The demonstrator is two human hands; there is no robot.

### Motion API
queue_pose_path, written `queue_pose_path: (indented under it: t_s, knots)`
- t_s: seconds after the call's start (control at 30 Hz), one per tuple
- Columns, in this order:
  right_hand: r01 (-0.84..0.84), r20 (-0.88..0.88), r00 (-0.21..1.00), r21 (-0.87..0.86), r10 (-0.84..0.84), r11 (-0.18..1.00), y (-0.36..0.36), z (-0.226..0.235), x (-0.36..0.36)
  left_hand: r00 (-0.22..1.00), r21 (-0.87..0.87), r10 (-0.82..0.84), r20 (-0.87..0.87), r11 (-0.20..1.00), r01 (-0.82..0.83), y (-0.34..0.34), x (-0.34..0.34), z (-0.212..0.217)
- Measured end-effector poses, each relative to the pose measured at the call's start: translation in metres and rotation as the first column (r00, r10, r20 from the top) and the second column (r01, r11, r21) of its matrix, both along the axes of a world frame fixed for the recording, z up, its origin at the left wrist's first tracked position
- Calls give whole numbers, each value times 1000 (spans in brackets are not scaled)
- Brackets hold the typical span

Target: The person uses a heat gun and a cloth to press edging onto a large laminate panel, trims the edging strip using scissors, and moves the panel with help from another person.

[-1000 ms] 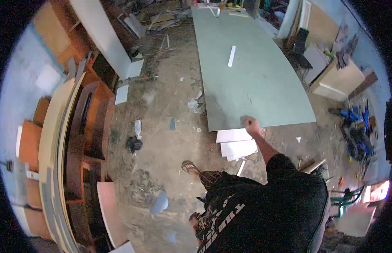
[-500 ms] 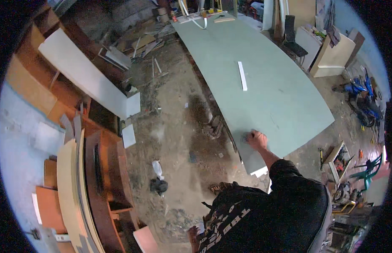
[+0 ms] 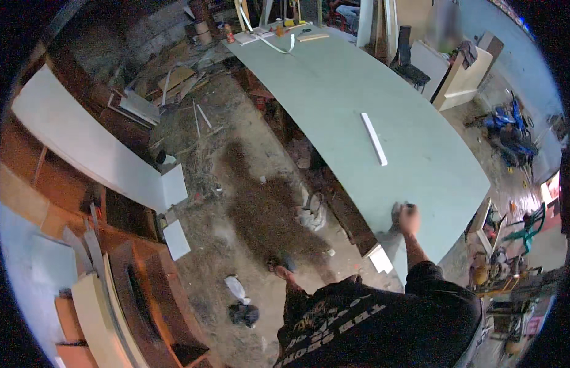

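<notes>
We are resting our right hand [image 3: 409, 219], fingers curled around a small dark object we cannot identify, on the near end of the large pale-green flat board [image 3: 371, 80], whose long axis is running away from us, the narrow white strip [image 3: 374, 138] lying farther up it.

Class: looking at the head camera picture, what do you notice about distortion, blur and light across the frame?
Head view: the long green board has straight edges that bow toward the rim, and the corners go black; the right hand on the board is slightly smeared; the dirt floor shows a dark patch, perhaps shadow; far clutter is soft.
</notes>
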State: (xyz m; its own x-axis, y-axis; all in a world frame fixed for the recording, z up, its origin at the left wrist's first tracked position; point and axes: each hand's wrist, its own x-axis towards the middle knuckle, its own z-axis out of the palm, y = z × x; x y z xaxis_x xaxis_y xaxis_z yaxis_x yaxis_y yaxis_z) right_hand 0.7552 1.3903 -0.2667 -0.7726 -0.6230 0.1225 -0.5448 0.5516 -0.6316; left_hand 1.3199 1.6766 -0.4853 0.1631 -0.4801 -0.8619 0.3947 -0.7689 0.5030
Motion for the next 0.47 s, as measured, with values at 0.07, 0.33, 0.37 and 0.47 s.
queue_pose_path:
  t_s: [0.07, 0.33, 0.37, 0.47]
  knots:
    - [84, 141, 986, 79, -95, 993, -29, 5, 31, 999, 8, -52, 9, 999, 52, -41, 54, 3]
    - [149, 41, 987, 105, -154, 983, -146, 2, 74, 967, -88, -197, -164, 979, 185, -313, 290, 15]
    - [181, -15, 983, 52, -181, 982, -165, -1, 76, 958, -107, -222, -183, 973, 205, -353, 315, 20]
    - [247, -76, 966, -20, -248, 969, -204, -9, 65, 937, -134, -298, -183, 952, 276, -454, 355, 42]
